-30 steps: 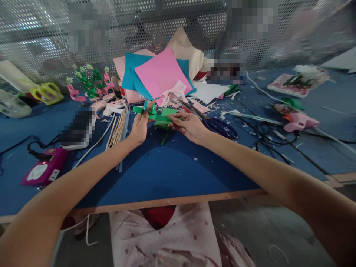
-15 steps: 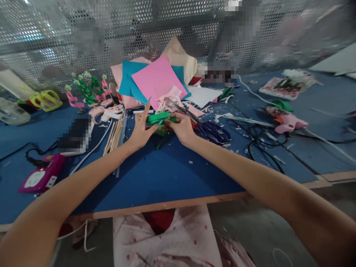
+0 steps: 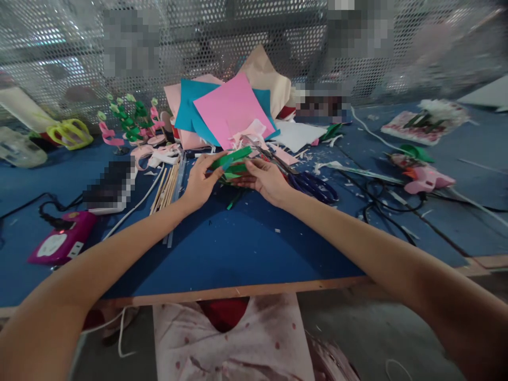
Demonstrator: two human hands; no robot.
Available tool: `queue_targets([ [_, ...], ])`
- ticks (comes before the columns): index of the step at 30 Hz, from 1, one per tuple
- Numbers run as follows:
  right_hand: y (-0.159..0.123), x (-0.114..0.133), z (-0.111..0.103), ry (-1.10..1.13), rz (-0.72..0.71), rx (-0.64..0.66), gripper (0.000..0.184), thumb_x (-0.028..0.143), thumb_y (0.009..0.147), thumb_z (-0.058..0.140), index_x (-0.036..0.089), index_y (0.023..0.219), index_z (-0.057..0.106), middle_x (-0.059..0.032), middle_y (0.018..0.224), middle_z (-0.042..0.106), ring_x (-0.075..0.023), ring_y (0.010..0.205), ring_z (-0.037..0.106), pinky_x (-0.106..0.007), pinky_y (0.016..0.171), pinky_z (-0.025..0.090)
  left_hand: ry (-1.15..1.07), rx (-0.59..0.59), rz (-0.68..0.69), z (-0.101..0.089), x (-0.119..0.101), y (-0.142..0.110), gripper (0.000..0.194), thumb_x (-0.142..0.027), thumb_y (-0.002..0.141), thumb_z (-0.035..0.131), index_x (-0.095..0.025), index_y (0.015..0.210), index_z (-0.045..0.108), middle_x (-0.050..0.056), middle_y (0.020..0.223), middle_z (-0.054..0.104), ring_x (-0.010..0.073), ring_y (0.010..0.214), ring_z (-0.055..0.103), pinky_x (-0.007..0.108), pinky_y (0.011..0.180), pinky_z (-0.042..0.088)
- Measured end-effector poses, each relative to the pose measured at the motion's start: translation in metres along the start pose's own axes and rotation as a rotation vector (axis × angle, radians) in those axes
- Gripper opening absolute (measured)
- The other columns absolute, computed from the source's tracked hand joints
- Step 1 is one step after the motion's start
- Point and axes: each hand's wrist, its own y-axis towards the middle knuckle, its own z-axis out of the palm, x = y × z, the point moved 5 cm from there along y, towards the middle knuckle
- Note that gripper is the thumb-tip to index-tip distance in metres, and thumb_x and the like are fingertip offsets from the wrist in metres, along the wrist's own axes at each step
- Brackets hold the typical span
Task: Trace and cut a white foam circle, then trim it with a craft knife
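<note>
Between my two hands are bright green strips [image 3: 237,156], folded or layered; whether they are felt or paper I cannot tell. My left hand [image 3: 200,181] pinches their left end between thumb and fingers. At the other end, my right hand [image 3: 268,181] grips the strips with its thumb on top and its fingers partly hidden beneath. A small green scrap [image 3: 233,201] shows just below them. Scissors with dark blue handles [image 3: 315,187] lie right of my right hand. Thin wooden sticks [image 3: 164,188] lie left of my left hand.
Pink [image 3: 234,111] and teal sheets [image 3: 188,108] are piled behind my hands, with paper scraps around. To the left are a phone [image 3: 111,182], a magenta power socket [image 3: 63,238] and pink and green craft plants [image 3: 130,119]. Black cables [image 3: 375,203] lie right. A perforated metal screen [image 3: 238,26] stands behind.
My left index finger, raised before, has come down onto the green strips. The strips' right end has tilted upward, and my right hand has opened out somewhat around them. The view has shifted slightly.
</note>
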Motion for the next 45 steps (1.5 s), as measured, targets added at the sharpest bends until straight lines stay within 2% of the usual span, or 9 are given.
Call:
queue_targets([
  [3, -0.004, 0.003, 0.007, 0.071, 0.053, 0.049, 0.043, 0.062, 0.078, 0.052, 0.020, 0.087, 0.058, -0.0074, 0.084, 0.071, -0.0226, 0.085, 0.068, -0.042, 0.075, 0.058, 0.095, -0.067, 0.039, -0.007, -0.001, 0.000, 0.037, -0.043, 0.090, 0.044, -0.022, 0.117, 0.060, 0.006, 0.096, 0.057, 0.0169, 0.090, 0.055, 0.030, 0.078, 0.048],
  [6, -0.006, 0.005, 0.012, 0.062, 0.047, 0.103, 0.048, 0.066, 0.079, 0.046, 0.021, 0.089, 0.060, -0.0074, 0.087, 0.071, -0.0234, 0.091, 0.067, -0.042, 0.075, 0.058, 0.212, 0.009, 0.107, -0.007, -0.006, -0.003, 0.040, -0.045, 0.092, 0.039, -0.022, 0.117, 0.059, 0.005, 0.091, 0.055, 0.0147, 0.079, 0.052, 0.026, 0.068, 0.047],
  [15, -0.002, -0.003, 0.010, -0.006, 0.003, 0.082, 0.036, 0.045, 0.064, 0.075, 0.019, 0.082, 0.060, 0.0008, 0.071, 0.069, -0.0145, 0.067, 0.068, -0.028, 0.061, 0.059, 0.368, 0.256, 0.257, 0.006, -0.017, -0.013, 0.048, -0.047, 0.094, 0.031, -0.014, 0.118, 0.056, 0.009, 0.093, 0.060, 0.0193, 0.087, 0.055, 0.034, 0.080, 0.048],
  [22, -0.003, -0.002, 0.010, 0.013, -0.006, 0.081, 0.038, 0.043, 0.057, 0.079, 0.020, 0.079, 0.059, 0.0005, 0.070, 0.071, -0.0133, 0.063, 0.068, -0.025, 0.062, 0.058, 0.308, 0.133, 0.170, -0.003, -0.014, -0.008, 0.049, -0.050, 0.093, 0.031, -0.014, 0.112, 0.057, 0.010, 0.098, 0.062, 0.0196, 0.092, 0.058, 0.033, 0.082, 0.048],
  [29, -0.005, -0.001, 0.010, -0.003, 0.064, 0.070, 0.026, 0.042, 0.073, 0.069, 0.020, 0.086, 0.062, -0.0016, 0.073, 0.070, -0.0149, 0.064, 0.067, -0.031, 0.066, 0.059, 0.228, 0.092, 0.056, -0.005, -0.009, -0.005, 0.049, -0.052, 0.092, 0.032, -0.014, 0.111, 0.056, 0.009, 0.097, 0.065, 0.0187, 0.085, 0.060, 0.031, 0.073, 0.048],
  [33, -0.005, 0.000, 0.010, -0.011, 0.061, 0.060, 0.029, 0.041, 0.068, 0.073, 0.019, 0.081, 0.060, -0.0006, 0.070, 0.069, -0.0136, 0.060, 0.066, -0.030, 0.065, 0.059, 0.188, 0.040, 0.039, -0.008, -0.007, -0.004, 0.044, -0.049, 0.093, 0.033, -0.015, 0.109, 0.057, 0.007, 0.094, 0.064, 0.0185, 0.086, 0.059, 0.032, 0.077, 0.048],
  [38, -0.005, 0.001, 0.008, -0.006, -0.022, 0.033, 0.040, 0.034, 0.052, 0.083, 0.019, 0.082, 0.062, 0.0023, 0.075, 0.070, -0.0101, 0.062, 0.065, -0.027, 0.068, 0.058, 0.226, 0.041, 0.128, -0.008, -0.011, -0.004, 0.032, -0.040, 0.092, 0.042, -0.019, 0.107, 0.061, 0.007, 0.097, 0.058, 0.0173, 0.092, 0.055, 0.030, 0.076, 0.049],
  [42, -0.003, -0.003, 0.000, 0.012, -0.016, -0.054, 0.037, 0.032, 0.049, 0.084, 0.019, 0.076, 0.062, 0.0023, 0.073, 0.069, -0.0101, 0.064, 0.064, -0.025, 0.065, 0.057, 0.130, 0.132, 0.082, -0.003, -0.004, -0.003, 0.035, -0.043, 0.090, 0.045, -0.021, 0.111, 0.061, 0.007, 0.102, 0.052, 0.0173, 0.095, 0.053, 0.023, 0.062, 0.049],
  [45, -0.002, -0.004, -0.001, 0.002, -0.010, -0.050, 0.033, 0.030, 0.051, 0.083, 0.019, 0.075, 0.063, 0.0028, 0.071, 0.068, -0.0103, 0.065, 0.064, -0.026, 0.067, 0.057, 0.116, 0.178, 0.110, 0.000, -0.002, -0.002, 0.037, -0.046, 0.090, 0.043, -0.022, 0.114, 0.060, 0.006, 0.099, 0.055, 0.0170, 0.094, 0.054, 0.026, 0.067, 0.049],
])
